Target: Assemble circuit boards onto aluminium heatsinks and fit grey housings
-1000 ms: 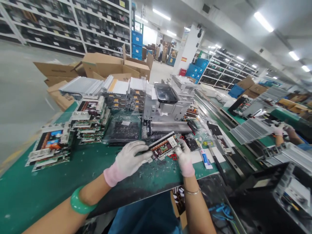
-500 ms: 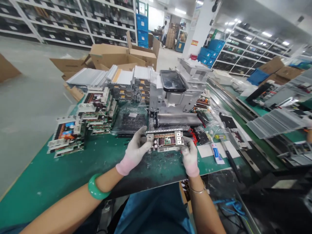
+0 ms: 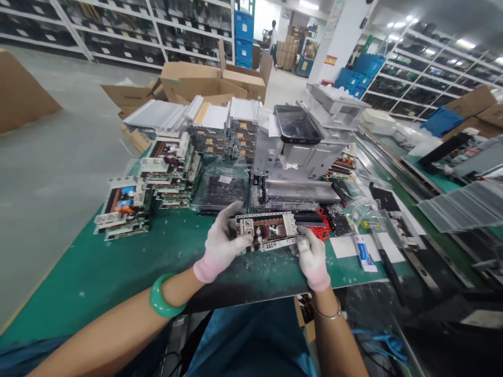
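A circuit board (image 3: 271, 231) with a white slotted edge and several mounted parts is held above the green table (image 3: 168, 256). My left hand (image 3: 222, 238), in a white glove with a pink cuff, grips its left end, thumb on top. At the right end, my right hand (image 3: 312, 254), gloved alike, pinches the edge. Behind the board are a metal housing (image 3: 302, 157) with a phone (image 3: 296, 124) on top and some red plastic pieces (image 3: 323, 228). Left of my left hand lies a plastic bag (image 3: 222, 186) over dark parts.
Stacks of circuit boards (image 3: 173, 162) and a lower pile (image 3: 123, 207) stand at the left. Finned heat sinks (image 3: 210, 118) are stacked behind. A tube (image 3: 364, 254) and a black-handled tool (image 3: 389, 269) lie at the right. Open cartons (image 3: 196, 78) stand beyond the table.
The circuit board has tilted, its face turning and its right end rising slightly. Both hands stay on it. The whole view has shifted, with the surroundings moving right in the picture.
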Motion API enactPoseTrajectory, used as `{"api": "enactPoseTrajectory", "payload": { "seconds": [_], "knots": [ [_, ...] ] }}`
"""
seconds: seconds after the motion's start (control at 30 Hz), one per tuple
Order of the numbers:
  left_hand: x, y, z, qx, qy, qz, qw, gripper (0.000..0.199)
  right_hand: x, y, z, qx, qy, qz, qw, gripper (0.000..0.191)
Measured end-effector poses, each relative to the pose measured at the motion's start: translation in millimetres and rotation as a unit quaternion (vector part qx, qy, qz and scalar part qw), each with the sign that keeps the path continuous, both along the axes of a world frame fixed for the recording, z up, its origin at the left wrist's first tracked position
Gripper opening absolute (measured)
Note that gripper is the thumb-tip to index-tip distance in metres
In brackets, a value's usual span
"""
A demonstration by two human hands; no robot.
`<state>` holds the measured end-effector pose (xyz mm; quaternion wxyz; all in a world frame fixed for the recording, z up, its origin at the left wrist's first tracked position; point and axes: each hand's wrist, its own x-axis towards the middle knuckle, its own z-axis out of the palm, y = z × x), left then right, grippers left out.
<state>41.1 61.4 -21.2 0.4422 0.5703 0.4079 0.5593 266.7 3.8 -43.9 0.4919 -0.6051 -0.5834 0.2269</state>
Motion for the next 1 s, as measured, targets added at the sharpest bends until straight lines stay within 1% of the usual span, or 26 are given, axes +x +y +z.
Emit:
{"api": "enactPoseTrajectory", "payload": {
  "seconds": [0.13, 0.3, 0.43, 0.57, 0.7, 0.83, 1.0],
  "knots": [
    [-1.1, -1.6, -1.1, 0.006, -0.004, -0.016, 1.000, 0.087, 1.2, -0.8, 0.0, 0.011, -0.028, 0.000, 1.000, 0.050],
    [-1.8, -0.9, -1.6, -0.006, 0.003, -0.017, 1.000, 0.086, 1.1, -1.1, 2.7, 0.025, -0.051, -0.006, 0.998, 0.047],
    [-1.9, -0.8, -2.2, -0.004, 0.007, -0.018, 1.000, 0.083, 0.5, -1.4, 6.6, 0.044, -0.063, -0.012, 0.997, 0.049],
    [-2.2, 1.2, -1.7, -0.003, 0.015, -0.021, 1.000, 0.082, 0.9, -2.9, 6.1, 0.055, -0.068, -0.034, 0.996, 0.052],
    [-1.6, 4.3, -1.0, -0.008, 0.030, -0.017, 0.999, 0.078, 2.4, -5.4, 2.2, 0.089, -0.081, -0.063, 0.991, 0.056],
    [-0.3, 4.1, -1.1, -0.019, 0.043, -0.035, 0.998, 0.078, 3.1, -7.4, 1.0, 0.114, -0.085, -0.085, 0.986, 0.054],
    [0.4, 2.5, 0.8, -0.018, 0.050, -0.042, 0.998, 0.078, 2.1, -8.0, 5.3, 0.110, -0.100, -0.090, 0.985, 0.054]
  ]
}}
